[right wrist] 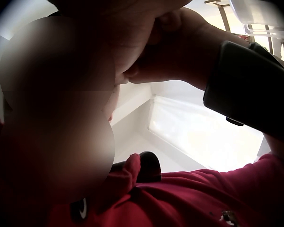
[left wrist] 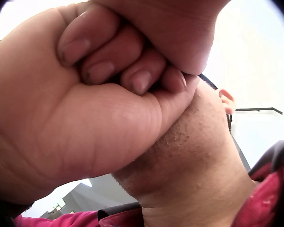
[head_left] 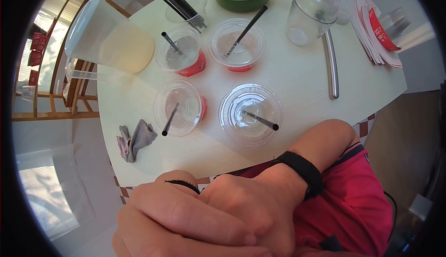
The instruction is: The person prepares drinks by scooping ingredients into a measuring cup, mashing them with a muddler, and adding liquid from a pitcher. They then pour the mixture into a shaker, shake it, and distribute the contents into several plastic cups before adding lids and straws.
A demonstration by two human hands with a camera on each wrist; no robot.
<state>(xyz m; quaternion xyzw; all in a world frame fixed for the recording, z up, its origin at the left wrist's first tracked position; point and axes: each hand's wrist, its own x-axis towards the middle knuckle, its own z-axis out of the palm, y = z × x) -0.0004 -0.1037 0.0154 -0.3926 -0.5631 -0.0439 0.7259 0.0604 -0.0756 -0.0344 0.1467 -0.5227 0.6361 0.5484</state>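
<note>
Close below the head camera, my left hand (head_left: pixel 176 217) lies over my right hand (head_left: pixel 248 206), its fingers bent across it. My right hand is bent at the wrist and curled. In the left wrist view, several curled fingertips (left wrist: pixel 102 71) show between the palms; the inside of the clasp is hidden. The right wrist view shows the hands dark and close up. Ahead on the table are four lidded clear cups: front right cup (head_left: pixel 251 113), front left cup (head_left: pixel 179 108), back left cup (head_left: pixel 181 52) and back right cup (head_left: pixel 237 43). Each has a black straw.
A crumpled grey cloth (head_left: pixel 134 141) lies at the left edge of the white table (head_left: pixel 204 155). Behind the cups stand a large pitcher (head_left: pixel 111 39), a container of black straws (head_left: pixel 181 6), a green basin (head_left: pixel 241 1) and a glass jar (head_left: pixel 311 13). A metal rod (head_left: pixel 331 66) lies right.
</note>
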